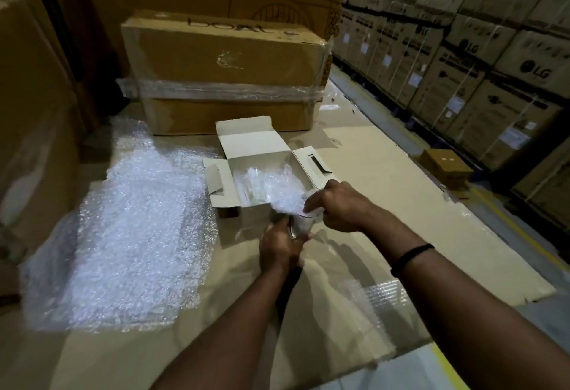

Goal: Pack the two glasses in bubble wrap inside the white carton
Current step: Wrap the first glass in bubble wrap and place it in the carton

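White carton (253,218), flaps open, stands on a cardboard sheet (401,173) in front of a taped brown box (222,81). At the carton's near right corner, the left hand (280,251) grips a glass (300,226) from below. The right hand (339,207) pinches bubble wrap (271,187) over the glass. What lies under the wrap inside the carton is indistinct. Bare cardboard lies to the right and a loose bubble-wrap sheet (132,235) to the left.

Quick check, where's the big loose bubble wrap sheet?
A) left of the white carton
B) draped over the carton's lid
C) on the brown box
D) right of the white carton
A: the bubble wrap sheet lies spread flat to the left of the open white carton, not on it or on any box.
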